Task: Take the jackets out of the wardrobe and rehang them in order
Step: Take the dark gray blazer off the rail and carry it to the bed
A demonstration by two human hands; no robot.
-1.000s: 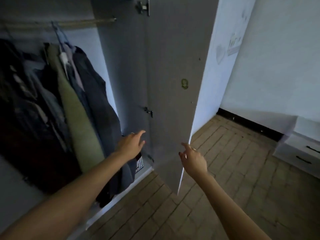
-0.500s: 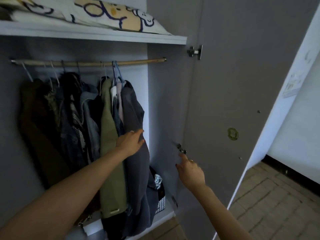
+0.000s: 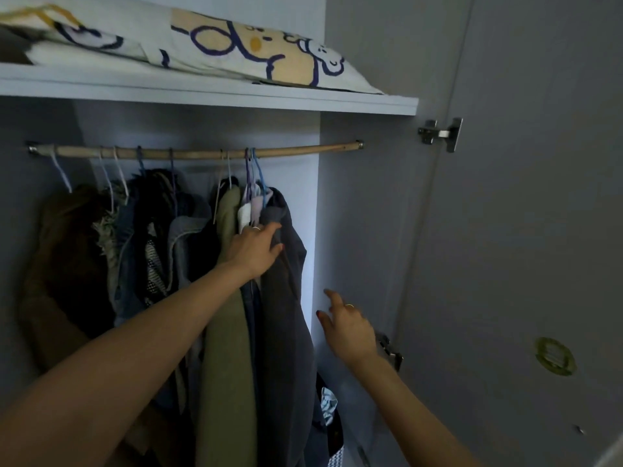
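Note:
Several jackets hang on a wooden rail inside the open wardrobe. From the left come a brown coat, a denim jacket, an olive green jacket and, rightmost, a dark grey jacket. My left hand reaches in near the collars, fingers against the grey jacket's shoulder between it and the olive one. My right hand hovers open in the free space right of the grey jacket, holding nothing.
A shelf above the rail carries a folded patterned pillow. The open wardrobe door stands at the right with hinges. A basket with cloth sits on the wardrobe floor behind the grey jacket.
The view has tilted up from the floor to the rail and shelf. My left hand has risen from the jackets' lower part to their shoulders. My right hand has moved into the wardrobe.

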